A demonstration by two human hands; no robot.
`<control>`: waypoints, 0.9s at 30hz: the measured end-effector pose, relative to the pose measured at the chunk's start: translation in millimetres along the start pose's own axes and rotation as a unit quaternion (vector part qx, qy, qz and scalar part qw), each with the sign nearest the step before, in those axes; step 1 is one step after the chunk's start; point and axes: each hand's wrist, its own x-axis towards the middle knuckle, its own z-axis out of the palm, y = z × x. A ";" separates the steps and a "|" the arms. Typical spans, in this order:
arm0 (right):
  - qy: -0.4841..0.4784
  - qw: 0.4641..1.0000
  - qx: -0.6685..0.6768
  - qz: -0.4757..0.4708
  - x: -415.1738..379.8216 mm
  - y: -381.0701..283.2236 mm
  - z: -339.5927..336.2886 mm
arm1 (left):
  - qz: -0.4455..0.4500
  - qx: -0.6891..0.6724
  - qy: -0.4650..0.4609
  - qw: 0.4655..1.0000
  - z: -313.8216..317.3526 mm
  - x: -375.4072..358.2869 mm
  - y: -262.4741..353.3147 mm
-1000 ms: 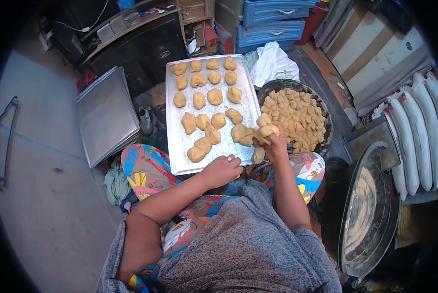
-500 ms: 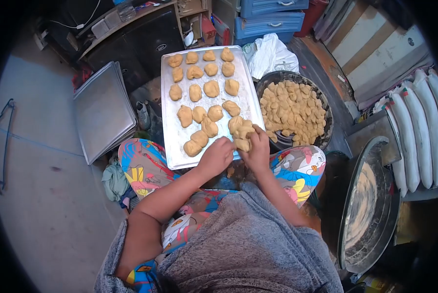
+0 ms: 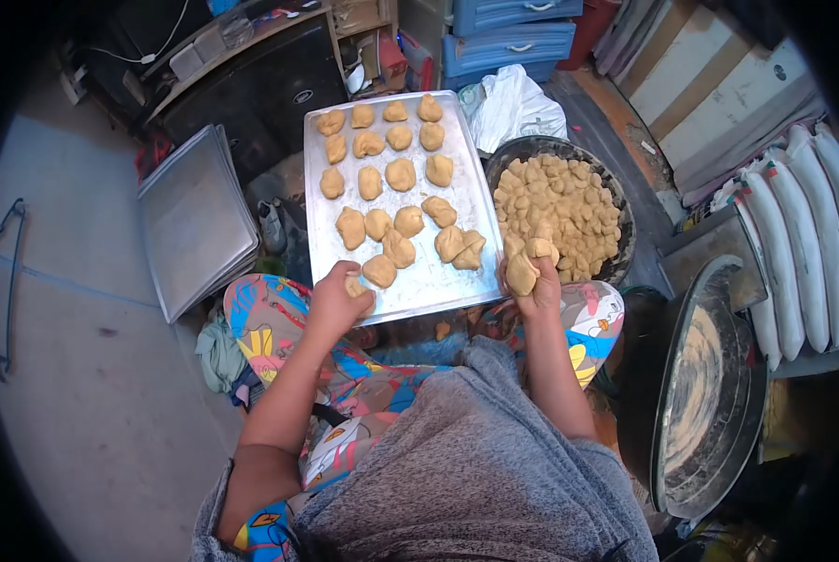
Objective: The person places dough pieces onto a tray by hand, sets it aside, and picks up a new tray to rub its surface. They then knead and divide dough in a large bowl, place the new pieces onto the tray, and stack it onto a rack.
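Note:
A metal baking tray [image 3: 401,300] rests across my lap with rows of dough pieces [image 3: 400,175] on it; the nearest ones sit less evenly, some touching. At the tray's near left corner, my left hand [image 3: 335,302] is closed round a dough piece [image 3: 356,285]. Off the tray's right edge, my right hand [image 3: 541,292] grips a small bunch of dough pieces [image 3: 522,273], tilted palm up. Just beyond that hand stands a round black tub [image 3: 628,220] heaped with small dough lumps [image 3: 558,201].
Stacked metal trays [image 3: 199,220] lean at the left. A large black basin [image 3: 696,403] stands on edge at the right, below long white wrapped rolls [image 3: 794,253]. Behind the tub are a white plastic bag [image 3: 518,108] and blue drawers [image 3: 508,51].
My hands have parted: the left went to the tray's left corner with a dough piece, the right moved off the right edge carrying several pieces.

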 end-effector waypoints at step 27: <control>-0.179 0.416 -0.812 -0.368 -4.2 88.3 88.9 | 0.174 0.058 0.073 0.980 35.6 8.8 8.4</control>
